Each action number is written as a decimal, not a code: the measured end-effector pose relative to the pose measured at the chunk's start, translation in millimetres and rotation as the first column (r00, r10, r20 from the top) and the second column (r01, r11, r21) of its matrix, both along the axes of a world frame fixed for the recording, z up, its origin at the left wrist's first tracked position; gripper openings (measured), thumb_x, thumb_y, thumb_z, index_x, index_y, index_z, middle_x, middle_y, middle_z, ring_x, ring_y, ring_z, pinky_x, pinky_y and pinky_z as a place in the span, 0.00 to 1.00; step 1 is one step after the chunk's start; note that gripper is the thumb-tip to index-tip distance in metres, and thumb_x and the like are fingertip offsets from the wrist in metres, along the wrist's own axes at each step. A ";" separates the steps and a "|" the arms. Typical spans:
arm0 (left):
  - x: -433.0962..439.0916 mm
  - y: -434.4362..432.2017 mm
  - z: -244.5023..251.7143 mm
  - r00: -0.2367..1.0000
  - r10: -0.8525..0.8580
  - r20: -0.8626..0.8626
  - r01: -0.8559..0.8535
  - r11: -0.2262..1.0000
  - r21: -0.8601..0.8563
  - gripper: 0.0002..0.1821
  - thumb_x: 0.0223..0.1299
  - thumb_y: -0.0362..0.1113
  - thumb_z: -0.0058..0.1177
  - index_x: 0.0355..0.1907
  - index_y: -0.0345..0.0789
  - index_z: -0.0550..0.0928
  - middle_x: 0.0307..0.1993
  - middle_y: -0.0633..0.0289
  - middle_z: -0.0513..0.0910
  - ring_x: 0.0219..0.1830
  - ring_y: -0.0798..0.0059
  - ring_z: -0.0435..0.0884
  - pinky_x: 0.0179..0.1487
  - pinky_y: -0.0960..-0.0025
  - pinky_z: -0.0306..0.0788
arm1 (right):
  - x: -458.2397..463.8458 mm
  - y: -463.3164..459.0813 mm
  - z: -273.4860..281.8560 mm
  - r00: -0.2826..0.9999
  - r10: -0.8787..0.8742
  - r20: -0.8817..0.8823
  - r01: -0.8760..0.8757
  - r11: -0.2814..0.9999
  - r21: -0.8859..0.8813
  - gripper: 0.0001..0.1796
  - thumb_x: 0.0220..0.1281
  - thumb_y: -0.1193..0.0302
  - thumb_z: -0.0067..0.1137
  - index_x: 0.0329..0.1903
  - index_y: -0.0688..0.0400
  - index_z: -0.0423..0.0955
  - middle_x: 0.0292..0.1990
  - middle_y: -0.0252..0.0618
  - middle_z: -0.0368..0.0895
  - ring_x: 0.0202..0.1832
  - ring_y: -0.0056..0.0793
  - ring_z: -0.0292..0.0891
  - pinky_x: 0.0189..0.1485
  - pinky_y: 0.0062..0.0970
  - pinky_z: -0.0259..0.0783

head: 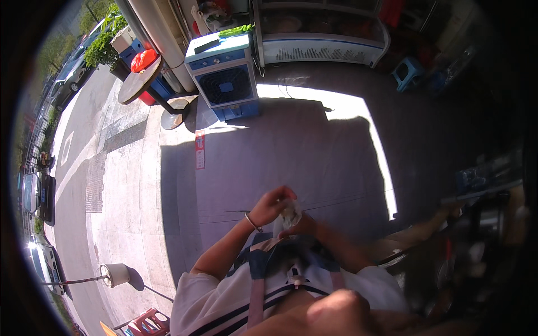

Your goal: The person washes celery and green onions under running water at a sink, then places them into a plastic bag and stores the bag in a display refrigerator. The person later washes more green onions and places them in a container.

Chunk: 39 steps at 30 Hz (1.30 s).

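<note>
My left hand (271,206), with a bracelet (253,222) at its wrist, is raised before my apron (269,248). Its bent fingers grip the upper part of a crumpled piece of thin, clear plastic film (291,215). Lower down, my right hand (301,227) holds the same plastic from the other side. Blur and glare hide whether it is a bag or a glove. Both hands are close together over the shaded floor (273,168).
An air cooler (225,80) stands ahead, beside a round table (141,82) bearing a red plastic bag (143,60). Behind is a display cabinet (319,48). A blue stool (407,73) is farther right. At left are a white bucket with a pole (115,275) and parked cars (35,193).
</note>
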<state>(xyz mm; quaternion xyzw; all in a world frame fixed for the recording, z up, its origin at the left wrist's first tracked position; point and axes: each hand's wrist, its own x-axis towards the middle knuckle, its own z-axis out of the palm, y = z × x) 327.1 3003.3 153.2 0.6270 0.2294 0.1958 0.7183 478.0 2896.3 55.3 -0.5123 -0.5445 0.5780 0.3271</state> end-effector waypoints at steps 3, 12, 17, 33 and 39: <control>54.9 56.1 -5.7 0.997 -0.055 -0.049 0.066 0.964 0.259 0.09 0.57 0.25 0.45 0.40 0.34 0.77 0.35 0.62 0.79 0.38 0.74 0.77 0.45 0.72 0.71 | 24.7 41.3 -47.7 0.960 0.097 0.261 -0.175 0.939 0.295 0.26 0.58 0.64 0.56 0.56 0.61 0.64 0.53 0.49 0.67 0.55 0.39 0.64 0.58 0.36 0.61; 182.4 276.5 27.3 0.978 0.047 -0.202 0.136 0.589 0.796 0.17 0.48 0.26 0.54 0.44 0.38 0.81 0.35 0.57 0.81 0.39 0.59 0.77 0.49 0.62 0.70 | 193.6 297.0 -47.7 0.905 -0.180 0.385 -0.103 0.786 0.610 0.11 0.59 0.66 0.53 0.41 0.59 0.75 0.37 0.42 0.78 0.44 0.42 0.74 0.46 0.36 0.69; 222.2 387.4 17.4 0.877 -0.118 -0.466 0.452 0.535 0.714 0.15 0.47 0.25 0.53 0.41 0.37 0.82 0.40 0.56 0.81 0.44 0.57 0.77 0.51 0.63 0.71 | 282.3 425.9 13.2 0.813 0.410 0.414 -0.468 0.883 0.045 0.18 0.49 0.64 0.64 0.38 0.62 0.74 0.34 0.46 0.79 0.37 0.40 0.76 0.44 0.35 0.68; 399.3 747.9 -33.8 0.987 -0.159 -0.003 0.159 0.987 0.033 0.07 0.64 0.30 0.47 0.44 0.35 0.76 0.37 0.66 0.79 0.40 0.79 0.77 0.45 0.75 0.71 | 420.6 750.7 34.4 0.956 -0.150 0.250 0.089 0.966 0.242 0.32 0.43 0.69 0.70 0.53 0.59 0.66 0.47 0.42 0.74 0.49 0.32 0.71 0.51 0.32 0.69; 486.5 843.5 -58.9 0.963 0.245 0.117 -0.238 0.969 -0.065 0.04 0.61 0.31 0.51 0.37 0.34 0.73 0.32 0.67 0.76 0.37 0.82 0.75 0.43 0.75 0.71 | 501.9 829.9 -11.6 0.768 -0.498 -0.402 0.463 0.866 -0.188 0.25 0.54 0.70 0.60 0.56 0.58 0.68 0.56 0.43 0.68 0.58 0.38 0.65 0.63 0.38 0.60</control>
